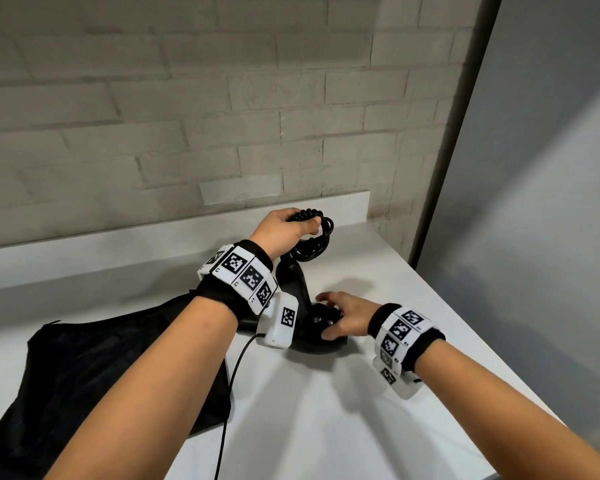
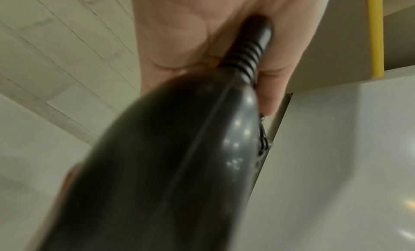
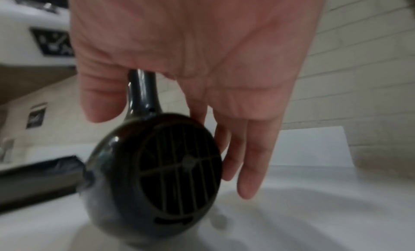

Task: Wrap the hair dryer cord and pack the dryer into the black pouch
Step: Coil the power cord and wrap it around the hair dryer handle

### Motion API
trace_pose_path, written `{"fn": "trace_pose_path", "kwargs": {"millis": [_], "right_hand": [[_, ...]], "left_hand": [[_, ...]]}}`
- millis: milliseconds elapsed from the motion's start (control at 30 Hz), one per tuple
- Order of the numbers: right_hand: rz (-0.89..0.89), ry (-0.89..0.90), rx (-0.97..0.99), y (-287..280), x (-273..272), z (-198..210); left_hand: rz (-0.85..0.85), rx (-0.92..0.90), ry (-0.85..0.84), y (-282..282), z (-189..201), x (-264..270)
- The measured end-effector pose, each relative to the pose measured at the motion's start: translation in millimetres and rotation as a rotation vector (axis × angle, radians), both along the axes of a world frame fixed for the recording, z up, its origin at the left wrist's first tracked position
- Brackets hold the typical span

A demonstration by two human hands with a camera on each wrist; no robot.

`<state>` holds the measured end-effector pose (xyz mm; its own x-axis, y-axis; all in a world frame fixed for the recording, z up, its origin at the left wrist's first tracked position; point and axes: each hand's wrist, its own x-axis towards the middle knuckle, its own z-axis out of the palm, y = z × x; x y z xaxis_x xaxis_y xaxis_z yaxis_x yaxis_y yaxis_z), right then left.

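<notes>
A white table [image 1: 326, 410] is seen against a pale brick wall [image 1: 153, 98], with a grey panel [image 1: 551, 168] standing at its right edge. The black pouch [image 1: 84, 375] is laid flat on the left part of the table, partly hidden under the left forearm. Just right of the pouch, the black hair dryer [image 1: 298, 289] is rested on the table on its round body, with the handle raised up and away toward the wall. The rear grille [image 3: 179, 166] of the dryer is shown in the right wrist view, facing the camera. The right hand [image 1: 343, 317] is laid over the dryer's body; its fingers [image 3: 249, 166] are seen straight and relaxed beside the grille, so the body is touched rather than clasped. The left hand [image 1: 284, 230] is held at the top of the handle, where its fingers are curled round the bundled cord [image 1: 312, 237]; loops of cord hang out of the fist on the right side. In the left wrist view the ribbed cord sleeve [image 2: 244, 59] is seen enclosed between palm and fingers. Marker bands [image 1: 243, 271] are worn on both wrists
</notes>
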<state>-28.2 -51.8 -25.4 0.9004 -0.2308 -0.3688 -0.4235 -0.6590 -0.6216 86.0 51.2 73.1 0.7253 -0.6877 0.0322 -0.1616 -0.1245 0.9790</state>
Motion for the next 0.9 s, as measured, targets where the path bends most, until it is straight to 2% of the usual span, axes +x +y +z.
{"fn": "trace_pose_path", "kwargs": {"millis": [67, 300, 567, 733, 900], "right_hand": [[0.033, 0.023, -0.103, 2, 7, -6], [0.089, 0.041, -0.102, 10, 22, -6], [-0.002, 0.14, 0.065, 6, 22, 4], [0.001, 0.154, 0.142, 10, 22, -6], [-0.024, 0.102, 0.104, 8, 21, -12]], "left_hand": [[0.02, -0.014, 0.01, -1, -1, -1], [0.038, -0.087, 0.119, 1, 3, -8], [-0.031, -0.138, 0.168, 4, 10, -22], [-0.035, -0.174, 0.176, 6, 10, -28], [-0.005, -0.198, 0.118, 12, 11, -31]]}}
